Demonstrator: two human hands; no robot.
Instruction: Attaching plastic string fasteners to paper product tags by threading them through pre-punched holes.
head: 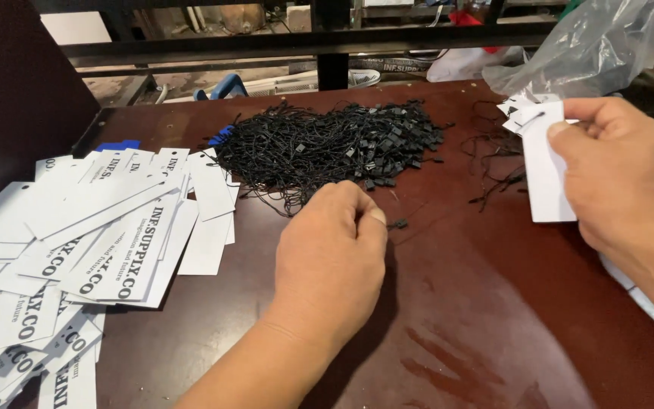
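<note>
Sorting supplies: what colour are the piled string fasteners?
Black; the pile of string fasteners shows in the head view.

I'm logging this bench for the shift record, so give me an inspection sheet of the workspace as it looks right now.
Surface: dark red-brown table, scuffed.
Job's things: heap of black string fasteners; white card tags in right hand.
Clutter: spread of printed white tags; clear plastic bag.
Grippers: left hand pinches one black fastener.
Cables: nothing seen.
Surroundings: black metal rail.
</note>
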